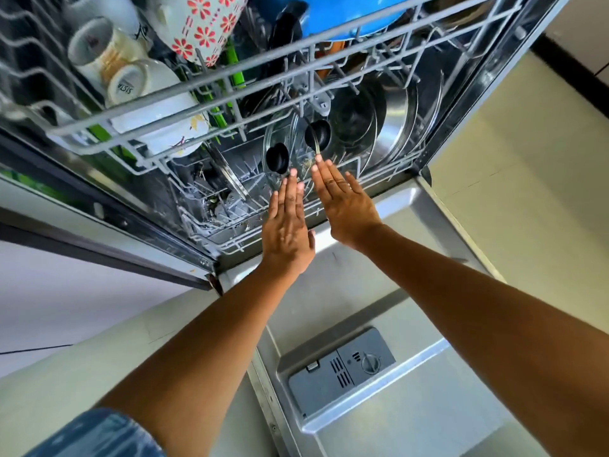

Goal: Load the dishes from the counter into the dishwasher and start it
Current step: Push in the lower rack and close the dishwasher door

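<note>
Head view, near to far: I see the open dishwasher door point(379, 374) below both forearms. My left hand point(287, 225) and right hand point(346, 206) lie flat, fingers point(321, 169) straight, close together, clamping nothing; the tips reach the glass lids point(286, 150) standing on edge in the lower rack point(230, 232), directly ahead. Beyond, mugs point(108, 54) fill the upper rack point(230, 90).

Just beyond the fingers point(292, 174) stand clear glass lids point(280, 143) with glossy black plastic knobs point(277, 158) — past them, shiny steel pans point(398, 123). The racks point(230, 94) are grey coated wire; above, glazed mugs point(99, 47). Beneath the wrists, the door point(412, 407) is brushed metal — matt.
</note>
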`<state>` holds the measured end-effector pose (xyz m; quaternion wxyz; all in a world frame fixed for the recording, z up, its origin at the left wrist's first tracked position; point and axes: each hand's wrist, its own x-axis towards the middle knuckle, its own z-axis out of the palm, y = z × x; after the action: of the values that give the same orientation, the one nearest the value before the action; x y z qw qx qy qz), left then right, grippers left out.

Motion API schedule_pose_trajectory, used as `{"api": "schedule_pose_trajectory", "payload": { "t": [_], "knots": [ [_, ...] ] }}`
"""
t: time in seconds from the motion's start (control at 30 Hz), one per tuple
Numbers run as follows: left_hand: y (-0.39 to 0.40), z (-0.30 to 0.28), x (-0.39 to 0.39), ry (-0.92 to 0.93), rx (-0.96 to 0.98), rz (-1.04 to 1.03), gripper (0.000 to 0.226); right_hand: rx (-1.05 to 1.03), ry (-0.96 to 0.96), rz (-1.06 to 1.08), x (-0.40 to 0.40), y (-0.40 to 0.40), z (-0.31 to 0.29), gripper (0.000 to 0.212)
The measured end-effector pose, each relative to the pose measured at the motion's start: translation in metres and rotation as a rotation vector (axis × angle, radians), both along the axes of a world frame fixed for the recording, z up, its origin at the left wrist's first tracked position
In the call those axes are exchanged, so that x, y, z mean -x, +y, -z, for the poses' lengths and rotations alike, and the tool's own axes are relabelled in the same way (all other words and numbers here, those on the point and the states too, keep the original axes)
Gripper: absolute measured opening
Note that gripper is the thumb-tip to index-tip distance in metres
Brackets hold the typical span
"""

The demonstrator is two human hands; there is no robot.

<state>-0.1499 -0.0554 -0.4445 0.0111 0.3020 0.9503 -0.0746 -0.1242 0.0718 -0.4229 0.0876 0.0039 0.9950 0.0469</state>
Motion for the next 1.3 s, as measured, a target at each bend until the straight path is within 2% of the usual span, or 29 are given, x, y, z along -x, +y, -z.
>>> {"api": "schedule_pose_trajectory", "payload": {
  "t": [0.3, 0.57, 0.8, 1.0, 1.2, 1.3],
  "knots": [
    [-0.008, -0.001, 0.008, 0.072, 0.112, 0.082, 0.088, -0.007, 0.029, 0.033, 0.003, -0.002, 0.007, 0.088],
    [-0.012, -0.008, 0.013, -0.039, 0.130, 0.122, 0.100, -0.070, -0.043, 0.033, 0.001, -0.003, 0.001, 0.090],
    [-0.019, -0.040, -0.001, -0.143, 0.113, 0.097, 0.080, 0.007, -0.112, 0.049, -0.014, -0.008, -0.030, 0.072],
    [-0.041, -0.048, -0.101, -0.202, -0.067, 0.056, 0.073, 0.049, -0.082, 0.058, -0.106, -0.001, -0.049, 0.073],
    [-0.059, -0.043, -0.258, -0.211, -0.244, -0.009, 0.077, 0.049, -0.137, 0.092, -0.262, 0.015, -0.040, 0.067],
    [-0.065, -0.037, -0.343, -0.233, -0.297, -0.048, 0.078, 0.090, 0.001, 0.067, -0.348, 0.015, -0.023, 0.073]
  ]
}}
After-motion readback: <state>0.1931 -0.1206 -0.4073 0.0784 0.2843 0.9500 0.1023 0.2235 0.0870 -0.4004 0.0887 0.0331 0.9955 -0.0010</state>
